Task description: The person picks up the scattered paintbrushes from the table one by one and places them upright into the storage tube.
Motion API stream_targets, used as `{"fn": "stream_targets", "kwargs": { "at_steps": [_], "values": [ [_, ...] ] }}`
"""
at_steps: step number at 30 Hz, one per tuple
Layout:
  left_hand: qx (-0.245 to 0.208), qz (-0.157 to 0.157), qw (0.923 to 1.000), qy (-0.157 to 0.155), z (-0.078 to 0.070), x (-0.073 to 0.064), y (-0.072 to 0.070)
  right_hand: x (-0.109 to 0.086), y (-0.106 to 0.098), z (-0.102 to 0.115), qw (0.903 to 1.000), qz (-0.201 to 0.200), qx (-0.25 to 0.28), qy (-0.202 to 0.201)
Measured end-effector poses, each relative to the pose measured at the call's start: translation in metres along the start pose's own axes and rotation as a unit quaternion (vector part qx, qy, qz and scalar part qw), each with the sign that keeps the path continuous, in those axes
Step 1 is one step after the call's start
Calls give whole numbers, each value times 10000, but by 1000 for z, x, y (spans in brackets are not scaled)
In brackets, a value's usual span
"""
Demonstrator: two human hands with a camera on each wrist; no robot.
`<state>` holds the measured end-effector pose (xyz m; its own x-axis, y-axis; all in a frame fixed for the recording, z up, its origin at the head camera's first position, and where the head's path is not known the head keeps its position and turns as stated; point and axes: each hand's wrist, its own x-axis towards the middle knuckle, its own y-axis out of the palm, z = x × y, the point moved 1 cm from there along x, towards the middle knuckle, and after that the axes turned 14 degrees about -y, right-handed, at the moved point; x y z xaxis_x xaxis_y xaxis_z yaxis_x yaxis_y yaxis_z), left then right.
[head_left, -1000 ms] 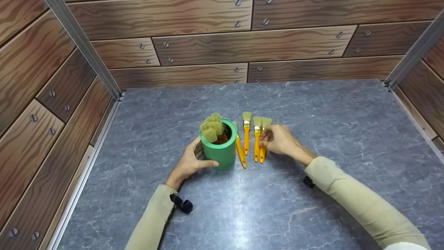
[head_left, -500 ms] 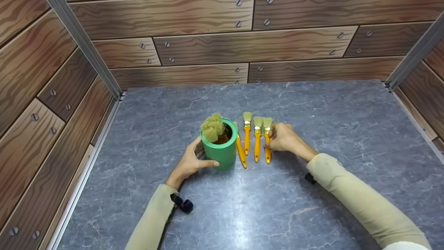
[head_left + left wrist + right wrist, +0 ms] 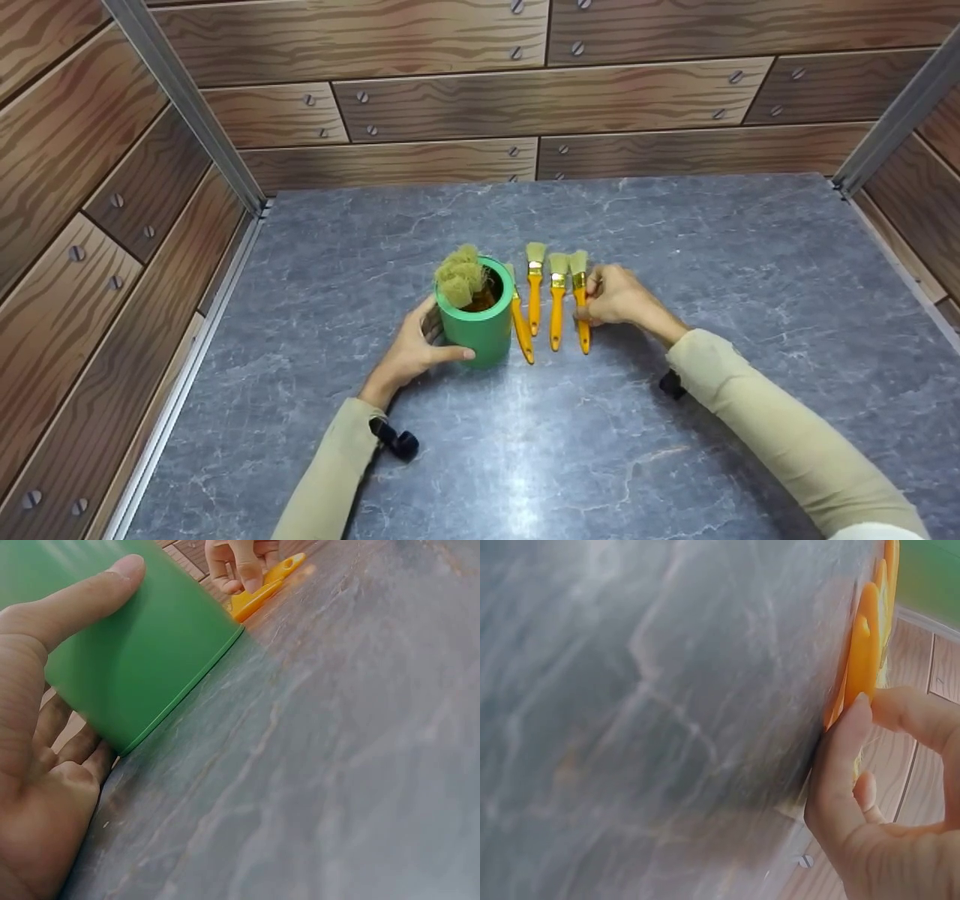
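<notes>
My left hand (image 3: 409,352) holds a green cylindrical pot (image 3: 480,341) from its left side, thumb across the front and fingers behind. The pot stands upright, with fuzzy yellow-green bristle tufts (image 3: 459,277) rising over its rim. In the left wrist view the thumb lies along the green wall (image 3: 150,660). To the pot's right, my right hand (image 3: 619,296) pinches the orange handle of a flat paintbrush (image 3: 585,341) between thumb and fingers; in the right wrist view this handle (image 3: 864,652) is close over the tabletop.
Beside it lie three more paintbrushes: one in the middle (image 3: 556,322), one slightly farther back (image 3: 534,300) and one partly hidden behind the pot (image 3: 522,334). The grey marbled tabletop (image 3: 675,465) is bounded by wood-patterned walls (image 3: 450,105) and metal posts.
My right hand has drawn the pinched paintbrush rightward, away from the neighbouring one, and tilted it slightly. The left hand and the pot have stayed in place.
</notes>
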<state>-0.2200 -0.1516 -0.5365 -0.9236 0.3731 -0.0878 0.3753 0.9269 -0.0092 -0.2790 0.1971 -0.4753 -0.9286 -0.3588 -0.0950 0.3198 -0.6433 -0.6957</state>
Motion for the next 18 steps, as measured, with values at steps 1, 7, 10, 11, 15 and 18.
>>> {"fn": "stream_targets", "kwargs": {
  "at_steps": [1, 7, 10, 11, 15, 18],
  "values": [
    [4, 3, 10000, -13, 0, 0, 0, 0, 0, 0, 9999, -7, 107, 30],
    [34, -40, 10000, -30, 0, 0, 0, -1, -5, 2, 9977, -167, 649, 53],
    [53, -61, 10000, 13, -1, -1, -1, 0, -9, 4, 9958, -260, 875, -4],
    [61, -57, 10000, 18, -1, -1, 0, -1, -11, 6, 9953, -290, 928, -3],
    [161, -73, 9998, -48, -2, -2, 0, -3, -17, 12, 9933, -353, 1097, -107],
    [183, -89, 9997, -94, -3, -3, 0, -5, -23, 18, 9920, -410, 1146, -334]
  ]
}}
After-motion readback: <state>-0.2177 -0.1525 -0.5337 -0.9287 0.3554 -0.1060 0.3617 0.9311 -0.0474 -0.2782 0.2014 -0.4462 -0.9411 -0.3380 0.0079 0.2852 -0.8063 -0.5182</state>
